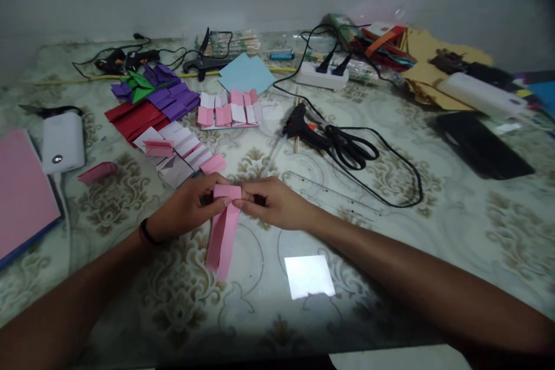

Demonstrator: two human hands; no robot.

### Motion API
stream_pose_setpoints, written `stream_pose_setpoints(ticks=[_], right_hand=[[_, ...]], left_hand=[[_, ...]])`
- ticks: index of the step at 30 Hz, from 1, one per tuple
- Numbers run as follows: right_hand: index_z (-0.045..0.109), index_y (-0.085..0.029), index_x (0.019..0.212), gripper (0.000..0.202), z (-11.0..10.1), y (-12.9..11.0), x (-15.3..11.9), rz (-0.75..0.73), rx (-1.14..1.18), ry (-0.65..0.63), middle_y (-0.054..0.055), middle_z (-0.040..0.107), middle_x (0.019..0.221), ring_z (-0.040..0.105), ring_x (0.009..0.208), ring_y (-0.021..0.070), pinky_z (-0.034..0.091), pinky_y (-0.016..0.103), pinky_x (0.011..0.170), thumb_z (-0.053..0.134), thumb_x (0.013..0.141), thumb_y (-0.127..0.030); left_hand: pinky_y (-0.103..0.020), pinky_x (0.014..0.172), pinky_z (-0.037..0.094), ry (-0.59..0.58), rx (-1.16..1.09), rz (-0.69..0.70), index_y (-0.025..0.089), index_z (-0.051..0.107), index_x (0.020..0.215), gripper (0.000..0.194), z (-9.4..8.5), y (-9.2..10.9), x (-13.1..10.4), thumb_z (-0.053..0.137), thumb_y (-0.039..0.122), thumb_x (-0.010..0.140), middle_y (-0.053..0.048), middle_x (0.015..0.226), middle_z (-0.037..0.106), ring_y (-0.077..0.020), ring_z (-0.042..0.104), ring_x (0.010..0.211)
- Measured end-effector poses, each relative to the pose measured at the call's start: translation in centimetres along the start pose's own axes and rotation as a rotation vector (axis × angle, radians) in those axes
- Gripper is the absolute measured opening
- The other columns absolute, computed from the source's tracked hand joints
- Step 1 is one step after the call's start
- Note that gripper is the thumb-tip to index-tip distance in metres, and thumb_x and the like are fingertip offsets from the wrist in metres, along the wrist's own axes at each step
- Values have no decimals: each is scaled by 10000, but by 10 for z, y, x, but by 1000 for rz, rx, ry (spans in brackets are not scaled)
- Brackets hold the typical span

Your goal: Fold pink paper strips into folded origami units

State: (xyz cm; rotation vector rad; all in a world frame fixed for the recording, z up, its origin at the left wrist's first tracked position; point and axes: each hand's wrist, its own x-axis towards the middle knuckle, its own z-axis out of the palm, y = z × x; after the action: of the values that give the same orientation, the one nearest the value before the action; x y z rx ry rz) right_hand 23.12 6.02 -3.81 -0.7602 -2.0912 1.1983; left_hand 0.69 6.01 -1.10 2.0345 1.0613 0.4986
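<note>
A folded strip of pink paper (224, 231) is held upright between my two hands, its long creased end hanging toward me. My left hand (195, 205) pinches the strip near its top from the left, thumb across the front. From the right, my right hand (273, 202) grips the same top part between thumb and fingers. Just beyond the hands lie folded white and pink paper pieces (182, 147). Red folded paper (139, 118), purple folded paper (176, 98) and a pink-and-white folded row (229, 110) sit farther back.
A hot glue gun (306, 127) with a looped black cord and a clear ruler (333, 193) lie right of centre. A power strip (322, 75) stands behind. A white power bank (63, 143) and pink sheets (26, 193) are at left, a black phone (483, 144) at right.
</note>
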Motion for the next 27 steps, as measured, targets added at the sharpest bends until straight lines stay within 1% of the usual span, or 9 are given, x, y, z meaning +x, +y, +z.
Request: stream_pose_setpoints(ticks=[4, 8, 13, 19, 27], right_hand=[[446, -167, 676, 347, 0, 0, 0, -1, 7, 4, -65, 378, 603, 355, 548, 65, 293, 185, 534, 577, 974, -287], [454, -166, 681, 340, 0, 0, 0, -9, 11, 3, -66, 385, 603, 360, 547, 64, 295, 182, 534, 579, 974, -285], [456, -166, 678, 344, 0, 1, -1, -5, 13, 5, -66, 390, 605, 362, 549, 66, 297, 184, 536, 581, 974, -290], [454, -165, 676, 348, 0, 0, 0, 3, -4, 5, -64, 393, 605, 367, 549, 65, 300, 185, 542, 577, 975, -291], [453, -164, 675, 345, 0, 0, 0, -9, 13, 10, -64, 386, 604, 360, 551, 63, 295, 180, 535, 579, 974, -282]], left_hand=[[-210, 586, 416, -6, 2, -4, 167, 634, 936, 135, 0, 0, -1, 618, 300, 920, 42, 748, 612, -100, 550, 651], [-210, 596, 432, -8, -3, 1, 167, 634, 937, 151, 0, 0, 0, 626, 317, 915, 30, 790, 641, -103, 571, 668], [-210, 596, 438, -7, 0, -6, 171, 632, 933, 151, 0, 1, 1, 629, 320, 913, 34, 768, 637, -106, 584, 670], [-215, 600, 430, -4, 12, -10, 176, 635, 955, 128, 0, -2, 0, 607, 296, 921, 40, 762, 627, -107, 570, 669], [-213, 596, 431, -2, -1, -1, 177, 636, 942, 102, 0, 1, 1, 590, 265, 918, 42, 771, 633, -104, 566, 663]])
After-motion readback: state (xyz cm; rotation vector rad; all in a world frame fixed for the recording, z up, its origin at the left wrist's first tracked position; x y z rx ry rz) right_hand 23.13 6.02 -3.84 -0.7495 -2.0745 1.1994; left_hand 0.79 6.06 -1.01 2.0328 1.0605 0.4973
